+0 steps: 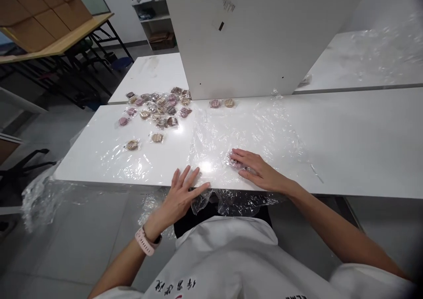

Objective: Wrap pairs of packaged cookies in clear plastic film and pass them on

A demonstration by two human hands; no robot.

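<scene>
While the right hand (259,170) lies over a wrapped piece (234,163) near the near edge of the surface (350,145), the left hand (178,197) rests palm down at that same edge, its fingers spread wide and nothing visible in its grasp. The wrapped piece sits right of the left hand; its clear wrapper shows past the right fingertips, toward the surface's left end. Its long axis cannot be read, since the fingers cover much of it; whether they grip or merely press it cannot be told.

A wrapped cluster (161,109) occupies the far left part of the surface, individual pieces overlapping and hard to separate by eye. Two tan pieces (157,138) lie apart, nearer the near edge. A wrapped pair (215,103) sits at the far edge, before a white panel (261,39) cut off by the view's top. Glare blurs the clear film (271,127) on the surface.
</scene>
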